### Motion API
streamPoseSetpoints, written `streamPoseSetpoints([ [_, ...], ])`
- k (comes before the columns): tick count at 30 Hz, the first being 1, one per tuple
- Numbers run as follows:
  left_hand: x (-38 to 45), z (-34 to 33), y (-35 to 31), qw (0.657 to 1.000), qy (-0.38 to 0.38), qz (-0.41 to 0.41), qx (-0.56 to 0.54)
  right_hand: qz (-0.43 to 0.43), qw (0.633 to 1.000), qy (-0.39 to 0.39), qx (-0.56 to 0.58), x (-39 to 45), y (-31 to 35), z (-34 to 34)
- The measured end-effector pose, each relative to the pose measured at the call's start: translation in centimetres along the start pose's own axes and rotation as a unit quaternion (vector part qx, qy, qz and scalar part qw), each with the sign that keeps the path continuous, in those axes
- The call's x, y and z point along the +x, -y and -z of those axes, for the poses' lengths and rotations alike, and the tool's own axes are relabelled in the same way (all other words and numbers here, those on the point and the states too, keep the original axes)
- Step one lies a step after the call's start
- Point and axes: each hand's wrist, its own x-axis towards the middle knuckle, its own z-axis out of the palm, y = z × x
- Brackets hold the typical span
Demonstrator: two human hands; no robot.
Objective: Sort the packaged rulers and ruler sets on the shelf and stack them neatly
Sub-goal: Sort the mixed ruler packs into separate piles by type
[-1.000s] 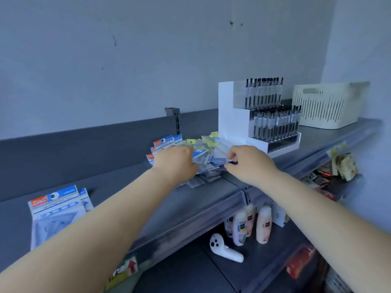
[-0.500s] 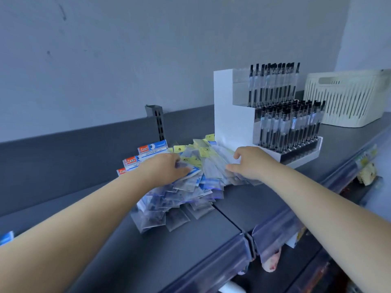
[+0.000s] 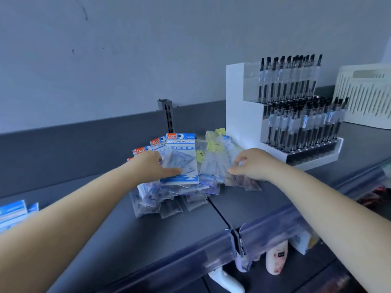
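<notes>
Far left: a few blue-topped packs (image 3: 14, 212) lie at the edge of the shelf (image 3: 105, 235), well apart from the main pile and partly hidden by my left forearm.
Left hand: my left hand (image 3: 151, 166) rests on the left part of the pile, thumb stretched flat across the lower face of the set pack (image 3: 182, 159); the other fingers are out of sight, so I cannot tell how they lie.
Set packs: the top one reads "GEOMETRIC" on a blue header with a red logo, and more of the same kind fan out behind it to the left (only their headers show).
Pile (image 3: 175, 197): a loose heap of clear sleeves spreads under both hands on the dark shelf, across the seam between two shelf boards, some sleeves sliding toward the front edge.
Ruler packs (image 3: 218, 157): narrow clear sleeves with yellow tags lie fanned just right of the set pack, overlapping one another.
Right hand: my right hand (image 3: 251, 164) has its fingers curled onto the right edge of the ruler packs, thumb and fingertips pinching the sleeves.
Pen stand (image 3: 239, 115): a white stepped stand of black pens sits just behind the right hand, on the shelf.
Basket (image 3: 366, 96): a cream slatted basket stands at the far right, beside the stand.
Below: bottles (image 3: 277, 261) stand on the lower shelf (blurred).
</notes>
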Motion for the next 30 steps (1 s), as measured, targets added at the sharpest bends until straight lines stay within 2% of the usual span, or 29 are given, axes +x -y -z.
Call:
streamPoseSetpoints([
  [6, -2.0, 0.7, 0.4, 0.998, 0.001, 0.051, -0.044, 0.01, 1.0, 0.014, 0.023, -2.5, -1.6, 0.1],
  [10, -4.3, 0.9, 0.8, 0.983, -0.002, 0.108, -0.148, -0.011, 0.997, -0.006, 0.081, -3.4, -2.5, 0.4],
  [15, -7.1, 0.5, 1.1, 0.97, -0.121, 0.114, -0.18, 0.013, 0.978, -0.091, 0.189, -4.0, -2.7, 0.4],
  [18, -8.5, 0.0, 1.7, 0.931, -0.189, 0.129, -0.284, 0.062, 0.959, -0.108, 0.254, -4.7, -1.1, -0.3],
  [22, -11.4, 0.5, 3.4, 0.84, -0.243, 0.185, -0.449, 0.105, 0.911, -0.022, 0.398, -5.9, 2.5, -1.9],
  [24, -13.2, 1.2, 4.6, 0.814, -0.268, 0.199, -0.476, 0.117, 0.893, 0.026, 0.434, -6.6, 4.6, -2.6],
  [26, -15.0, 1.9, 6.2, 0.812, -0.286, 0.207, -0.465, 0.133, 0.882, 0.061, 0.448, -7.2, 6.8, -3.3],
  [30, -18.3, 2.5, 10.4, 0.85, -0.299, 0.246, -0.356, 0.156, 0.852, 0.128, 0.484, -9.0, 11.9, -4.9],
])
